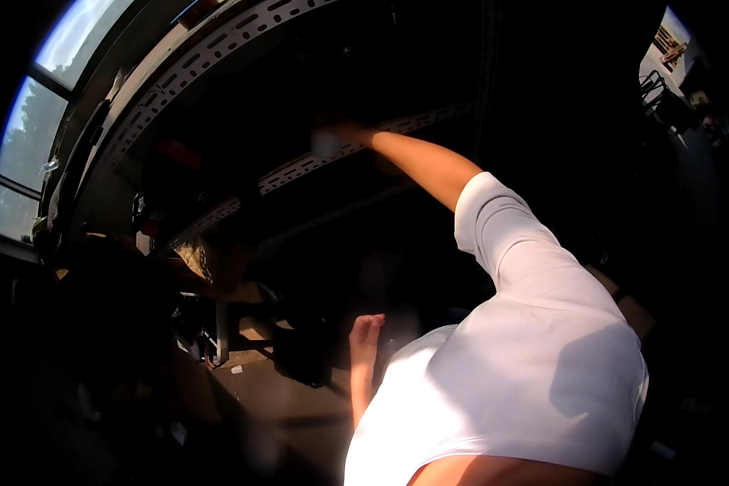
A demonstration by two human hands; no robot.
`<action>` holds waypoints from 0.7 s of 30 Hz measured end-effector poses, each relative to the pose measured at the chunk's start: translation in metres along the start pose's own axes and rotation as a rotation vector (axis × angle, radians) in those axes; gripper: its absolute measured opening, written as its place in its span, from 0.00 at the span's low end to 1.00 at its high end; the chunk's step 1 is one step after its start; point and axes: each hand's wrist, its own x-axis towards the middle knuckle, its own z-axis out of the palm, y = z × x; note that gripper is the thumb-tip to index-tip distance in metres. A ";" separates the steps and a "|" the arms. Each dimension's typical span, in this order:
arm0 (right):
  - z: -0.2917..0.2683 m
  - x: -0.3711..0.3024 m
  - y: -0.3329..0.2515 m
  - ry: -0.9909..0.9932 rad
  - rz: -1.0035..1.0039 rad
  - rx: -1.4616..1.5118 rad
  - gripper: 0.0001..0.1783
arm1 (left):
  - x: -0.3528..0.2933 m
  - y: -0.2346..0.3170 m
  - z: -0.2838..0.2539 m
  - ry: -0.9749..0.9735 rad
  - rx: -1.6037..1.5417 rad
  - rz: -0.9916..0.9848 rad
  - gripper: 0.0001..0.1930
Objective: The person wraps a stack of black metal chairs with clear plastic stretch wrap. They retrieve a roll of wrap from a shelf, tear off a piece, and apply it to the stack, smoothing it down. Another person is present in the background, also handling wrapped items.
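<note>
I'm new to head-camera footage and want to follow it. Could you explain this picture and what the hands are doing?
There's no machine: a person's bare hands are seen from a wide camera worn on the head, so straight edges bend. The right hand is stretched out by a slotted metal rail, apparently holding a pale thing too blurred to identify. The left hand is lower, fingers bent; I can't tell if it holds anything. A small white scrap lies on the floor.

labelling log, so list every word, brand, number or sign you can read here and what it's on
No readable text anywhere in view.
Pale object at the right hand: too blurred and dark to tell any marking.
White scrap on the floor: too small to read, if printed.
White shirt: no lettering shows.
</note>
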 end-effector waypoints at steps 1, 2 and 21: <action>-0.009 -0.025 0.000 0.063 0.061 0.241 0.27 | 0.006 0.003 0.000 -0.052 -0.011 0.045 0.03; -0.021 -0.059 -0.021 0.006 0.274 0.434 0.29 | 0.011 0.004 0.000 -0.092 -0.027 0.085 0.04; -0.073 -0.563 -0.260 0.993 0.717 0.515 0.26 | -0.116 0.040 0.150 -0.858 0.139 0.499 0.09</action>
